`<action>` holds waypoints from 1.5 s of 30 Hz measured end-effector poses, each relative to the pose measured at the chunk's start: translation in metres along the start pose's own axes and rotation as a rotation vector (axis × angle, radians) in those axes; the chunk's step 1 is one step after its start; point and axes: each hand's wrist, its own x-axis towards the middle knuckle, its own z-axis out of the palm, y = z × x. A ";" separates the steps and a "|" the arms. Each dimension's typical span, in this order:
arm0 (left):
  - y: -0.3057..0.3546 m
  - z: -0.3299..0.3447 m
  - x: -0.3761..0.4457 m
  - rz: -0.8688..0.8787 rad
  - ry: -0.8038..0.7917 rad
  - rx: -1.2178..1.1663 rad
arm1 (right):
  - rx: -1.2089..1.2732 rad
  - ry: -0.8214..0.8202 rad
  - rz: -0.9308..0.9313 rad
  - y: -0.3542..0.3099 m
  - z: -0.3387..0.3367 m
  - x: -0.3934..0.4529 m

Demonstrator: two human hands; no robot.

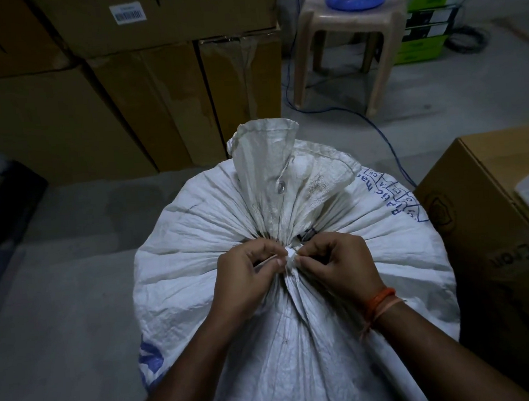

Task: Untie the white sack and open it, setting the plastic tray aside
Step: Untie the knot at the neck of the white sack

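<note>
Fingertips (280,262) of both hands are curled in tight, pinching the small white knot (291,252) at the gathered neck of the big white woven plastic sack (197,235) at centre frame. Left hand (246,276) grips from the left, right hand (335,267), orange thread band (379,301) at its wrist, from the right. Sack neck still tied. Stacked brown cardboard boxes (127,100) fill the upper left; a beige plastic stool (349,40) stands upper right.

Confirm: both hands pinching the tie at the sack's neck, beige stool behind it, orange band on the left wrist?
Not quite. In the head view the orange band is on the right wrist. The rest holds: left hand and right hand pinch the tie at the white sack neck, beige stool behind.
</note>
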 end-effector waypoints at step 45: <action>0.006 -0.003 -0.004 0.027 -0.019 -0.022 | 0.111 -0.090 0.030 0.000 -0.018 -0.001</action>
